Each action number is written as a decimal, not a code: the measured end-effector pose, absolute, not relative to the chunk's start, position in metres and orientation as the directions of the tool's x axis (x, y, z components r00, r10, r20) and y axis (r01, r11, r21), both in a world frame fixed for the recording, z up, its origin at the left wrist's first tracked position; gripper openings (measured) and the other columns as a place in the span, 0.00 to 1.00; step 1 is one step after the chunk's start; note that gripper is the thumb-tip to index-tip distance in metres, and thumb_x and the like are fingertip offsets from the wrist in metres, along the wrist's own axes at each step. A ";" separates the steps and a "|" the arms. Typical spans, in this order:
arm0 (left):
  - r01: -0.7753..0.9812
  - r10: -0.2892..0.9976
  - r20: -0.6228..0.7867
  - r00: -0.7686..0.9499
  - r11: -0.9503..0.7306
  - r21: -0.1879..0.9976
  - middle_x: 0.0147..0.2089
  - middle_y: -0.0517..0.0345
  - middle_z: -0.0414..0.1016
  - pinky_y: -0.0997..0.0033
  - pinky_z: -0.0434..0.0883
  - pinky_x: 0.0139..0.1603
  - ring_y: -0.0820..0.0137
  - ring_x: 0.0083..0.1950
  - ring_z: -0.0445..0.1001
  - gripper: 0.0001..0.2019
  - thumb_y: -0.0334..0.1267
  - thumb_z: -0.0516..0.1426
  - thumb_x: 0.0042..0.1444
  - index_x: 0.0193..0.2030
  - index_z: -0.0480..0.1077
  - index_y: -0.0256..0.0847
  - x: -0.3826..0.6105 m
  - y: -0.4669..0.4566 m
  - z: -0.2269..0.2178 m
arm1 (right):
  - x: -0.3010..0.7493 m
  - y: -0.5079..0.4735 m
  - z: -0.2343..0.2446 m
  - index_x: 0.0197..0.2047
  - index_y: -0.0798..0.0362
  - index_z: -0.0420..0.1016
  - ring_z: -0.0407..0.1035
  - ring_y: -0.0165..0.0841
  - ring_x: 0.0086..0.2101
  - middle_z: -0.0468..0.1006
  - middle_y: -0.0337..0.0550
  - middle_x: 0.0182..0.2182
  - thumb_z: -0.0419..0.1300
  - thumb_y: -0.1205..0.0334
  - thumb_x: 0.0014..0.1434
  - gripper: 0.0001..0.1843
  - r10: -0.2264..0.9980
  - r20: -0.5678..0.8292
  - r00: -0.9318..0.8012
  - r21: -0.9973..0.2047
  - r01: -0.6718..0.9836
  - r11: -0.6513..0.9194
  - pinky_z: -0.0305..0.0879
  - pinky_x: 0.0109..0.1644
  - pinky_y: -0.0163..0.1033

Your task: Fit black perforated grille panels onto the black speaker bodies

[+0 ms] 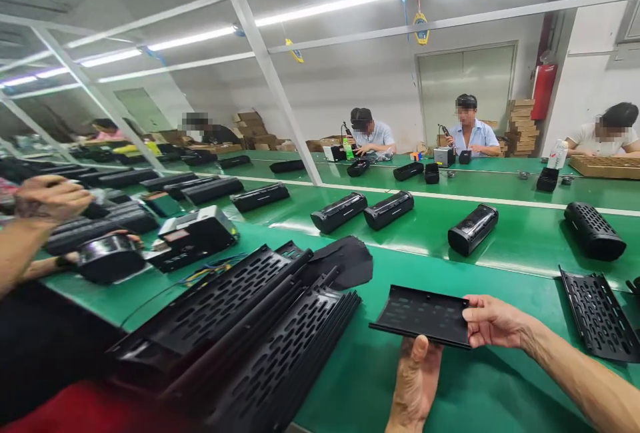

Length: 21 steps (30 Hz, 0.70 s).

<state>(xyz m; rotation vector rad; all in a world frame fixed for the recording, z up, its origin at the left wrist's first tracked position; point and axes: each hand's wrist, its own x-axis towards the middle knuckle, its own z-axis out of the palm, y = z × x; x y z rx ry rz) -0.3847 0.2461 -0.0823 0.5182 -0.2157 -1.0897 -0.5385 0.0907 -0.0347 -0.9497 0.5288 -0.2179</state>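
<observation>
A black, slightly curved panel (423, 313) is held up above the green table, with rows of slots that show faintly through a dark layer on its inner face. From below, my left hand (416, 376) supports its near edge, the thumb on the rim. My right hand (493, 322) pinches the panel's right end between thumb and fingers. Close by on the left lies a stack of black slotted panels (290, 346), with thin black sheets (345, 261) at its far end. Another slotted panel (600, 313) rests to the right of my right hand.
Black rounded housings (473, 228) stand along the green bench (425, 253) ahead. At left, a co-worker's raised hand (53, 196) and a round black part (111, 258) are beside a white-and-black device (197, 236). Several other people sit across the bench. A slanted white post (270, 66) crosses the view.
</observation>
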 end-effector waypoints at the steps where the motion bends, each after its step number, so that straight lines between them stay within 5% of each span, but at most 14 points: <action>1: 0.810 -0.899 -0.077 0.431 0.349 0.472 0.59 0.57 0.83 0.58 0.72 0.70 0.56 0.65 0.78 0.32 0.35 0.73 0.53 0.65 0.76 0.57 -0.379 0.247 -0.084 | -0.538 0.079 -0.032 0.44 0.54 0.73 0.77 0.33 0.28 0.78 0.41 0.32 0.83 0.49 0.43 0.33 -0.489 -0.361 0.794 -0.854 -0.071 0.515 0.76 0.32 0.38; 5: 0.890 -0.957 0.013 0.291 0.275 0.364 0.57 0.56 0.84 0.62 0.74 0.69 0.58 0.64 0.79 0.19 0.35 0.65 0.63 0.60 0.80 0.53 -0.361 0.249 -0.093 | -0.525 0.004 -0.018 0.54 0.54 0.70 0.78 0.34 0.35 0.79 0.51 0.44 0.76 0.43 0.56 0.33 -0.843 -0.357 0.401 -0.934 -0.129 0.334 0.78 0.36 0.37; 10: 0.899 -0.954 0.192 0.231 0.285 0.333 0.63 0.60 0.79 0.68 0.72 0.69 0.64 0.66 0.77 0.17 0.40 0.55 0.72 0.63 0.77 0.56 -0.354 0.251 -0.107 | -0.479 -0.074 -0.005 0.64 0.57 0.69 0.75 0.43 0.51 0.75 0.57 0.58 0.61 0.43 0.71 0.30 -0.923 -0.376 0.085 -0.883 -0.335 0.329 0.77 0.52 0.50; 15: 0.857 -0.960 0.056 0.273 0.269 0.439 0.62 0.57 0.80 0.62 0.69 0.73 0.59 0.69 0.74 0.25 0.52 0.60 0.67 0.69 0.71 0.58 -0.351 0.254 -0.126 | -0.427 -0.086 -0.002 0.74 0.52 0.60 0.63 0.53 0.64 0.65 0.57 0.67 0.59 0.38 0.70 0.39 -0.953 -0.303 0.005 -0.808 -0.531 0.254 0.57 0.68 0.64; 21: 0.831 -0.967 0.047 0.252 0.241 0.502 0.66 0.59 0.77 0.49 0.60 0.79 0.52 0.76 0.64 0.30 0.62 0.60 0.62 0.70 0.69 0.63 -0.345 0.257 -0.144 | -0.376 -0.072 -0.004 0.80 0.47 0.40 0.62 0.62 0.64 0.55 0.67 0.71 0.65 0.29 0.56 0.62 -0.957 -0.245 0.155 -0.805 -0.582 0.112 0.53 0.68 0.63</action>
